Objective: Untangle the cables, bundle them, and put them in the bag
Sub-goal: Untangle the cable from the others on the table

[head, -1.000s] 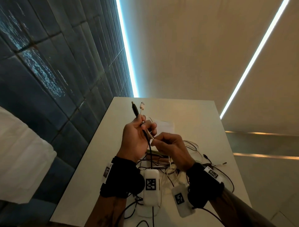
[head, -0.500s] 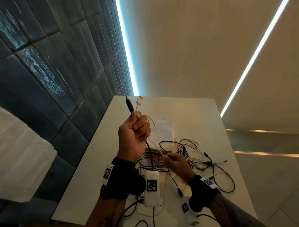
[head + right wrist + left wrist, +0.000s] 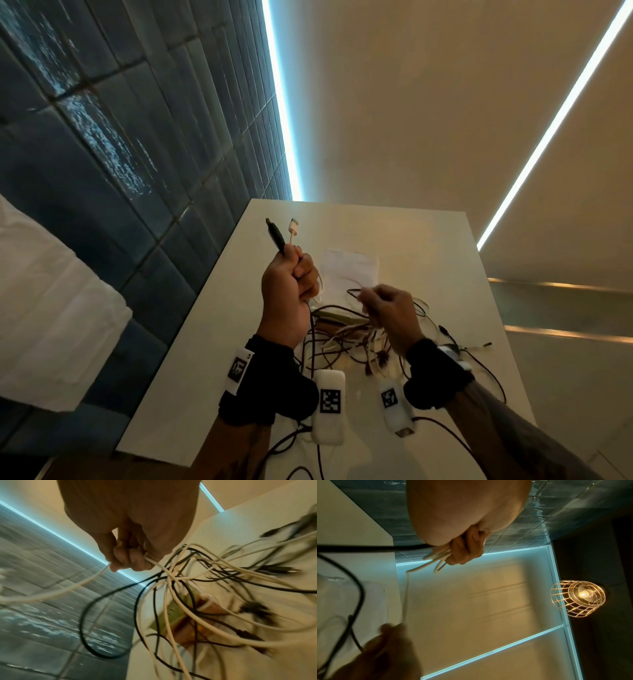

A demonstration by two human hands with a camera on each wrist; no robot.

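Observation:
My left hand (image 3: 291, 284) is raised above the white table (image 3: 428, 240) and grips a black cable and a white cable; the black plug (image 3: 275, 236) and the white plug (image 3: 294, 226) stick up out of the fist. In the left wrist view the curled fingers (image 3: 467, 547) clamp white cable strands (image 3: 436, 557). My right hand (image 3: 383, 305) pinches a white cable (image 3: 154, 562) and lifts it from the tangle of black and white cables (image 3: 346, 335) on the table. A clear bag (image 3: 351, 270) lies flat behind the hands.
A dark tiled wall (image 3: 120, 154) runs along the table's left edge. White cloth (image 3: 51, 308) hangs at the left. A green and brown flat thing (image 3: 337, 317) lies under the tangle. Loose black cable ends (image 3: 479, 346) trail to the table's right edge.
My right hand dropped to the tangle, then rose again toward the left hand, drawing the white cable up. The left hand stayed raised with both plug ends.

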